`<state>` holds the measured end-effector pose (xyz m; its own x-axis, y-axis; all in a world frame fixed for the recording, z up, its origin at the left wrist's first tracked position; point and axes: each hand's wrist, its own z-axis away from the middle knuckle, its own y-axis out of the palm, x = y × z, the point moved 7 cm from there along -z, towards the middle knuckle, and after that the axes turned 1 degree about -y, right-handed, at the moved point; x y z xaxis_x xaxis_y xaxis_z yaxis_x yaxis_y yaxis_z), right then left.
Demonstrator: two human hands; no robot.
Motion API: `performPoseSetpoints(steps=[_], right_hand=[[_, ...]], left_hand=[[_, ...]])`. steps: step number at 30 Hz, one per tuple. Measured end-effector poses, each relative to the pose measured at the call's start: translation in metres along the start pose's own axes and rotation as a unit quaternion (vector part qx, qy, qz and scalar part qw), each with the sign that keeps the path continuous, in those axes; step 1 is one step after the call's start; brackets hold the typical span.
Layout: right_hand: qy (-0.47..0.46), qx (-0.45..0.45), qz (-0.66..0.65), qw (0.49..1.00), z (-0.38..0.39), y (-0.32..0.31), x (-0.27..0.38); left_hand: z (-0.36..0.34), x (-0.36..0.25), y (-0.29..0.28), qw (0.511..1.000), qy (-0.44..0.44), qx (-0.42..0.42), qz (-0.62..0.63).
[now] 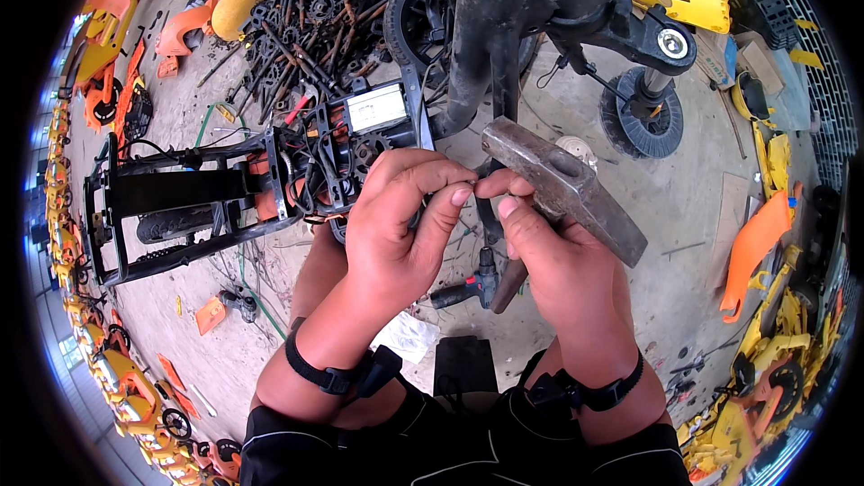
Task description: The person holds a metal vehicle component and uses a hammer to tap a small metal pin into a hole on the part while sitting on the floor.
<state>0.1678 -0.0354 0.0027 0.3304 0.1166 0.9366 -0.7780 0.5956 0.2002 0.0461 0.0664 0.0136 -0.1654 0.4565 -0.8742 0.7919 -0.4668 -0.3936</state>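
My left hand [396, 207] is closed in a pinch, thumb against forefinger, on something too small to make out. Its fingertips meet those of my right hand [558, 252], which grips a hammer [576, 184] by the handle close under the heavy steel head. The hammer's head slants from upper left to lower right above that hand, and the handle's end shows below. Beyond my hands stands a black vehicle frame [472, 45] with a wheel. To the left lies its long black chassis [189, 193], with exposed wiring and a white-labelled box [376, 110].
A heap of rusty metal parts [306, 18] lies at the far left. A cordless drill [477, 283] rests on the floor between my legs, near a white plastic bag [407, 335]. At right stands a round-based stool [641, 112]. Orange and yellow panels [756, 252] line the right side.
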Motion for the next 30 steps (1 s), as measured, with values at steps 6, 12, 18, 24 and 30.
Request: performPoseSetpoints(steps=[6,12,18,24,30], right_hand=[[-0.036,0.012,-0.019,0.999,-0.0005,0.0005,-0.0008],[-0.021,0.01,-0.004,1.0,-0.0008,0.0003,0.0029],[-0.025,0.008,-0.024,0.999,-0.0018,0.0001,0.0027],[0.016,-0.007,-0.026,1.0,-0.0005,-0.002,0.0052],[0.005,0.001,-0.002,1.0,-0.0027,-0.0065,0.0047]], left_hand=[[-0.0002,-0.0024,0.0006,1.0,0.013,-0.001,-0.002],[-0.0013,-0.0034,0.0,1.0,0.017,-0.002,-0.001],[-0.0019,-0.0022,-0.0003,1.0,0.015,0.001,0.008],[-0.0037,-0.0011,0.0022,1.0,0.005,-0.002,0.009],[-0.0032,-0.0042,0.0034,0.999,0.029,-0.003,-0.03]])
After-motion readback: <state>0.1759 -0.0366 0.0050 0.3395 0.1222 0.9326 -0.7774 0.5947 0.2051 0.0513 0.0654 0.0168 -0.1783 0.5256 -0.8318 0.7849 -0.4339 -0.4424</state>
